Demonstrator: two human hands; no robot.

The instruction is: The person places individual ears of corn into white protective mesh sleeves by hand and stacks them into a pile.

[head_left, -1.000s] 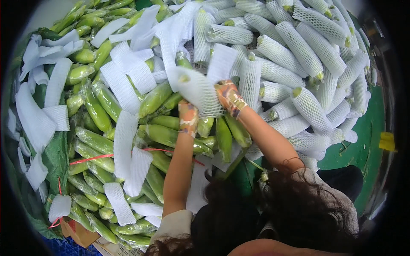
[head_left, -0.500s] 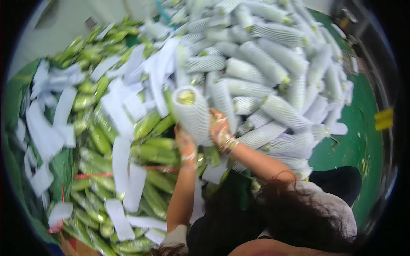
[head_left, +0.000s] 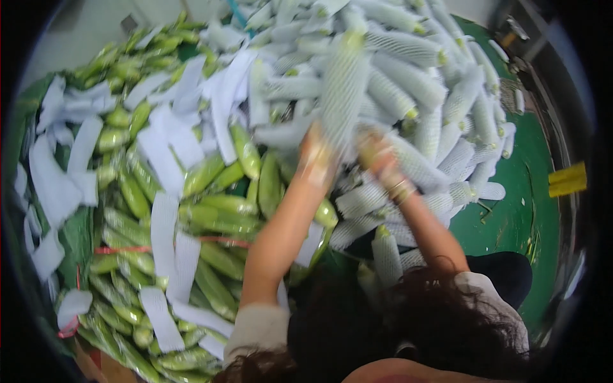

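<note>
At the lower edge, dark hair and two bare forearms rising from pale short sleeves; left hand (head_left: 317, 159) and right hand (head_left: 378, 156) are raised together over the heap, both blurred; they appear closed around the lower end of one netted fruit (head_left: 348, 89), held upright above the wrapped pile, though exact finger positions cannot be told; a bracelet (head_left: 401, 189) sits on the right wrist.

Judgement on the step: the sleeve looks fully drawn over the fruit; to do it well, keep the mesh even along the length, tip covered, and grip lightly so the skin is not bruised.

Left of the arms, bare green fruit (head_left: 217, 210), long, smooth, slightly glossy, lying loose; among them flat white foam sleeves (head_left: 163, 223), soft, limp, strip-shaped; a red band (head_left: 121, 249) crosses the heap.

Right and farther up, the wrapped pile (head_left: 408, 83): tubular, white, diamond-textured netting, green ends showing; beyond, green floor (head_left: 523, 210) and a yellow block (head_left: 567, 179).
</note>
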